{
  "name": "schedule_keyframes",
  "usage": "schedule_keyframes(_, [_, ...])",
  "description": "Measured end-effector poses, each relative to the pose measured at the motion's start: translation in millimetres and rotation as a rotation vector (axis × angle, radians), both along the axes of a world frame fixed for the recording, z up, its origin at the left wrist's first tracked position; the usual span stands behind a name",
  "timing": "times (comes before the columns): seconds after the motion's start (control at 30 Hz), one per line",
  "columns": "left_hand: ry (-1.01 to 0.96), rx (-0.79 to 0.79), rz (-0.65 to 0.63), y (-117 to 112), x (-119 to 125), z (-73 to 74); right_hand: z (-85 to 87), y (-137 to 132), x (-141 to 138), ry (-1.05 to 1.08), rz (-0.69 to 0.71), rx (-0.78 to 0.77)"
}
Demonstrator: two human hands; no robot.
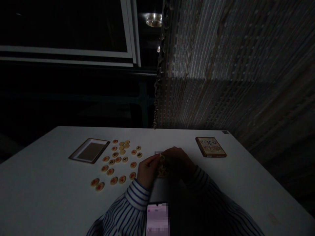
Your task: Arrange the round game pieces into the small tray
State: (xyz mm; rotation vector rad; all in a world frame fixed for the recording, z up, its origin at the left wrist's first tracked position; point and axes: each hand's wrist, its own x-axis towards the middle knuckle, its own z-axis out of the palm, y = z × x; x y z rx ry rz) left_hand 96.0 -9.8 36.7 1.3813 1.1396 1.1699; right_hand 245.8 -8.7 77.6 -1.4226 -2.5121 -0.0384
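Phone [156,218], screen lit, shows nearest us. Beyond it our left hand [146,170] and right hand [179,163] meet at a round piece [162,158], beside clustered pieces [161,172]. Shadow hides the grip; we cannot tell which hand pinches it. We judge light fingertips on the rim best.

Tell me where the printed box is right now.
In the head view, the printed box lies near the far right corner of the white table, beyond and to the right of the right hand.
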Motion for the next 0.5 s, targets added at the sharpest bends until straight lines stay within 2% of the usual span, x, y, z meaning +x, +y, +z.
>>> schedule_keyframes(0.1, [0.002, 0.026, 0.024, 1, -1, -2.7, -2.4, 2, 3, -0.014, 0.015, 0.001])
schedule_keyframes(0.23, [0.068, 0.070, 0.118, 2, -5, -6.9, -6.5, 7, 11, 0.002, -0.008, 0.007])
schedule_keyframes(0.33, [0.182, 0.132, 0.172, 4, -9, -12.1, -9.0, 9, 17, 0.049, -0.036, 0.036])
schedule_keyframes(0.5, [0.370, 0.270, 0.172, 7, -14, -22.1, -12.9, 12, 27, 0.109, -0.055, 0.032])
